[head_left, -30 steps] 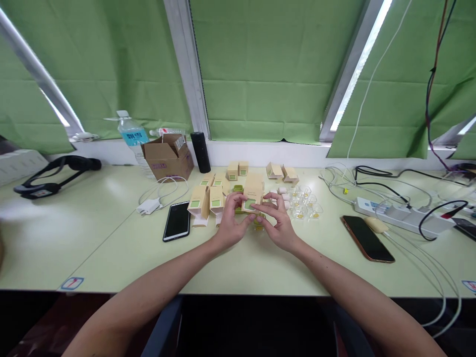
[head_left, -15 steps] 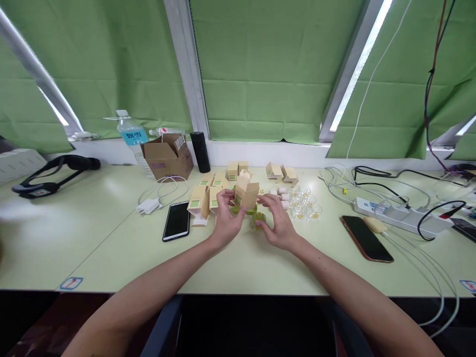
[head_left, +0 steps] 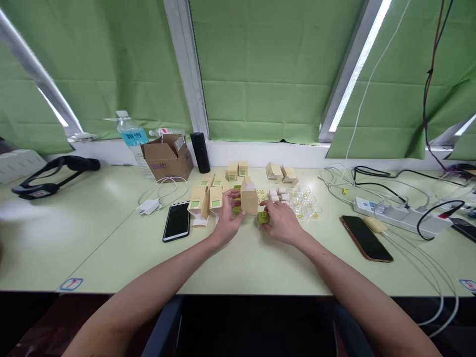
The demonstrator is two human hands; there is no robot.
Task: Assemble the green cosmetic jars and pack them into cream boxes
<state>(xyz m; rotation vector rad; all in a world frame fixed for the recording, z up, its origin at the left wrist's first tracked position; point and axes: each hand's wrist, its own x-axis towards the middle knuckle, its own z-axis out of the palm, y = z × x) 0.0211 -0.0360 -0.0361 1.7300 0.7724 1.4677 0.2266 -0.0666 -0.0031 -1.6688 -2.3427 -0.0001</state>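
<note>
My left hand (head_left: 228, 219) is closed on a small tan cardboard box (head_left: 249, 202), its top flaps standing up and a pale inside showing. Just right of the box, my right hand (head_left: 281, 221) pinches a small green-topped piece (head_left: 264, 217) with a clear lower part, at the tabletop. More green pieces (head_left: 237, 189) lie behind my left fingers, partly hidden. Beyond my right hand sit several small white pieces (head_left: 281, 191), clear plastic cups (head_left: 305, 199) with yellow spots, and tiny yellow bits (head_left: 261, 192).
Similar tan boxes stand left (head_left: 199, 201), behind (head_left: 232, 171) and back right (head_left: 274, 171). Phones lie left (head_left: 176, 221) and right (head_left: 366, 238). A brown carton (head_left: 168, 157), water bottle (head_left: 133, 136) and black cylinder (head_left: 200, 152) stand at the back. Cables surround a power strip (head_left: 401, 216).
The box has turned in my left hand and shifted slightly right. My right fingers have closed around the green-topped piece, which has moved a little right, away from the box.
</note>
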